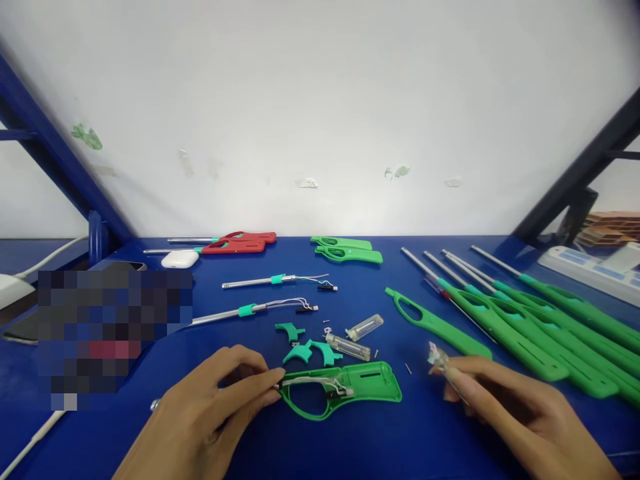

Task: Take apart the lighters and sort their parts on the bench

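Note:
My left hand [210, 407] pinches the narrow front end of an open green lighter half-shell [390, 383]. White wires and a small black igniter part [340, 393] lie across that shell. A metal tube end [155, 404] shows beyond my left hand; the rest is hidden. Between thumb and fingers, my right hand [505, 407] holds a clear fuel tank [440, 360] with a pale valve end, partly covered. Just beyond the shell are several teal triggers [297, 353], two more clear tanks, one [349, 347] in front of the other [365, 327], and small screws [409, 368].
Several green lighters [525, 333] and a loose green half-shell [440, 330] lie at right, with a screwdriver [443, 293]. Two metal tubes with wires [255, 281], red lighters [235, 245], green shells [350, 253] and a white case [180, 259] are farther back. A power strip [590, 270] stands at far right.

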Demonstrator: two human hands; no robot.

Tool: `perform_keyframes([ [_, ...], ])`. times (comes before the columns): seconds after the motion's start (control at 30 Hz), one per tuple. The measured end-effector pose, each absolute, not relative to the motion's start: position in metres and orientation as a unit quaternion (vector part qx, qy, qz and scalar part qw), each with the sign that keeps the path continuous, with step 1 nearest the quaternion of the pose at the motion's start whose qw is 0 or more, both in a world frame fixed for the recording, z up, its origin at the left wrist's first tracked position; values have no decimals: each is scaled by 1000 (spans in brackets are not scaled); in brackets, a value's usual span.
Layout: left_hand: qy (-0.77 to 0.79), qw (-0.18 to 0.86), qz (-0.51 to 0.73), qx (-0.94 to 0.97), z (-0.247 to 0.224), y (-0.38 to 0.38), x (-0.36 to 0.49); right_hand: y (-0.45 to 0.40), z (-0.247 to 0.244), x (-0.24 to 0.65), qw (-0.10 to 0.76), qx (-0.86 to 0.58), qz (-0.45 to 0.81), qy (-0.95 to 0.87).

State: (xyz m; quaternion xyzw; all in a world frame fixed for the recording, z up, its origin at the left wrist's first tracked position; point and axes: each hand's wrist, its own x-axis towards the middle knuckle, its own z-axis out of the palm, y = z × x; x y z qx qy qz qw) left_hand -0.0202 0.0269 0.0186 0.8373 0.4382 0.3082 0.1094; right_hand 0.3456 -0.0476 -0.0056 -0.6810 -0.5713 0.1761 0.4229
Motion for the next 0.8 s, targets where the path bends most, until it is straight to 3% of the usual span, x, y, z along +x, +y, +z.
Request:
perform_keyframes([
  [0.63, 456, 55, 277, 844, 22, 25, -21, -55, -16, 354, 407, -666, 141, -609],
  [0.8, 440, 47, 251, 861, 23, 26, -21, -49, -3, 330, 401, -515, 51, -756],
])
